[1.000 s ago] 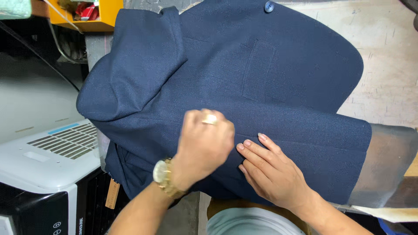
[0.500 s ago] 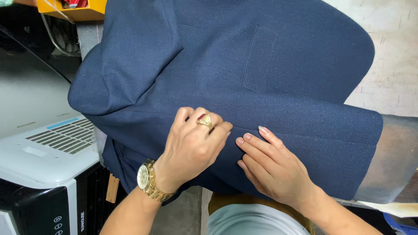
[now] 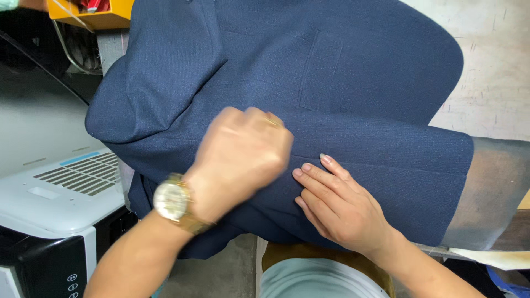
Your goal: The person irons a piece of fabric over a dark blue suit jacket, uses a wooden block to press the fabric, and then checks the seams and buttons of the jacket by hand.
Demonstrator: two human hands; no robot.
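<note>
Covering most of the frame's upper and middle area: navy jacket (image 3: pixel 342 99), draped flat. Left hand (image 3: pixel 240 160), blurred, fingers curled on the cloth at centre; grip cannot be told. Right hand (image 3: pixel 337 207), lower centre, fingers flat and extended, pressing the fabric.

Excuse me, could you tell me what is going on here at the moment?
A person is working on a dark blue jacket spread over a padded board. The right hand lies flat on the cloth near the lower edge, fingers spread. The left hand, wearing a gold watch and a ring, is blurred over the fabric just beside it. A white vented appliance stands to the left.
</note>
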